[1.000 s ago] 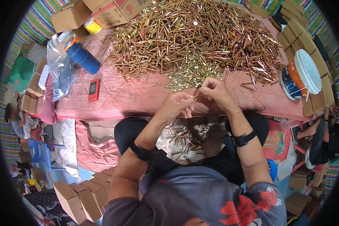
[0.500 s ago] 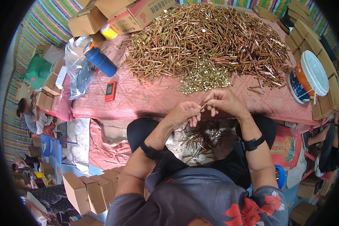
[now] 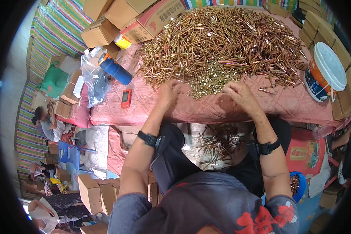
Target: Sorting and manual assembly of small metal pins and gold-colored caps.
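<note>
At pink counter [image 3: 284, 103], I can't tell if L hand [image 3: 168, 94] nr metal rods [image 3: 222, 43] or R hand [image 3: 241, 95] by small brassy pcs [image 3: 212, 80] grips anything, fingertips [image 3: 229, 88] v. unclear, rods' long axes pointing all ways.

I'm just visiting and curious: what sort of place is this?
Probably a makeshift workshop for small metal parts: there's a big heap of metal rods, a pile of small shiny pieces next to it, and many cardboard boxes around.

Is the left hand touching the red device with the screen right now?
Apart. The head view shows a strip of pink cloth between the left hand and the red device to its left.
</note>
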`<action>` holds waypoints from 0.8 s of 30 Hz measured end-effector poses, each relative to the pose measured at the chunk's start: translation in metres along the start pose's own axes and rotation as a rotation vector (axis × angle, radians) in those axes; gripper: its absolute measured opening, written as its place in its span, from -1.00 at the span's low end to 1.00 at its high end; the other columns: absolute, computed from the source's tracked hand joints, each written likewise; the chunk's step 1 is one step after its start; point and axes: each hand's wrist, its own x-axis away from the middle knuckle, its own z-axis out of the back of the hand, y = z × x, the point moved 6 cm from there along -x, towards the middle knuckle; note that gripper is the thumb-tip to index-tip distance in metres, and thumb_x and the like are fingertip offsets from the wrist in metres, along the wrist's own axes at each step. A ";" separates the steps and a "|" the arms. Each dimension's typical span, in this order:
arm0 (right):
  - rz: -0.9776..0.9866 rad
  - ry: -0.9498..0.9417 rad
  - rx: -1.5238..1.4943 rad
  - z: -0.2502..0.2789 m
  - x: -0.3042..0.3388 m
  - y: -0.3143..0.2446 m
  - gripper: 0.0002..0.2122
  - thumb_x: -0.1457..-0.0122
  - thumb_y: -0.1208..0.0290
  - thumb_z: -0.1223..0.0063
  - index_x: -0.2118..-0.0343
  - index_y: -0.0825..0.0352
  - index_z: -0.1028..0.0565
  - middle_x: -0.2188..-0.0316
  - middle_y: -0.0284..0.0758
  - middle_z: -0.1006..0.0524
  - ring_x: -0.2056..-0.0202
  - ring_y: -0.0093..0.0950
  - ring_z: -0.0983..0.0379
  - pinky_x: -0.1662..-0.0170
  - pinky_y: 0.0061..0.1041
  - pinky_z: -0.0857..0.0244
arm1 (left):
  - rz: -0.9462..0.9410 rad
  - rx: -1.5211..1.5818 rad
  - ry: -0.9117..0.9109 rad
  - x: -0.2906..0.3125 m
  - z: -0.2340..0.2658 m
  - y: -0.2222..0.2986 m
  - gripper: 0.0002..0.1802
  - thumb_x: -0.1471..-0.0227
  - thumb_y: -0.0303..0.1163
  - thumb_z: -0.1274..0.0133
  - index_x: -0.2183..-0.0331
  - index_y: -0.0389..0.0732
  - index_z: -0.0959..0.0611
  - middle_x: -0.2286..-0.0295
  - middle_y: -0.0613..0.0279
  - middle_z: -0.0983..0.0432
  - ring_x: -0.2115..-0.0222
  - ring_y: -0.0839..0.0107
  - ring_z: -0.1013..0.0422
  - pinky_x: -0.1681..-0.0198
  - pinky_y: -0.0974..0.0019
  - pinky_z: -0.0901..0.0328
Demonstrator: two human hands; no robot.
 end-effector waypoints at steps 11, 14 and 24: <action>0.144 -0.013 0.285 -0.001 0.012 -0.014 -0.85 -0.01 0.40 -0.14 0.45 0.37 -0.47 0.55 -0.17 -0.51 0.48 -0.24 -0.47 0.39 -0.36 -0.32 | -0.145 -0.676 0.091 -0.030 -0.003 0.025 -0.72 0.10 -0.36 -0.10 0.27 -0.22 -0.50 0.49 -0.09 -0.54 0.43 -0.02 -0.49 0.34 0.03 -0.35; 0.127 -0.024 0.283 -0.005 0.012 -0.012 -0.84 0.00 0.38 -0.14 0.44 0.35 -0.47 0.54 -0.14 -0.51 0.45 -0.16 -0.46 0.38 -0.28 -0.31 | -0.088 -0.794 0.071 -0.027 0.001 0.019 -0.78 0.09 -0.35 -0.08 0.36 -0.24 -0.50 0.56 -0.06 -0.53 0.49 -0.01 -0.49 0.40 0.02 -0.35; 0.212 -0.042 0.443 -0.025 0.012 -0.002 -0.83 0.01 0.34 -0.14 0.45 0.33 -0.48 0.56 -0.10 -0.49 0.46 -0.09 -0.44 0.39 -0.21 -0.30 | -0.274 -0.660 -0.048 0.006 0.017 0.013 -0.85 0.05 -0.29 -0.09 0.40 -0.12 -0.59 0.50 0.07 -0.52 0.46 0.06 -0.47 0.45 0.10 -0.33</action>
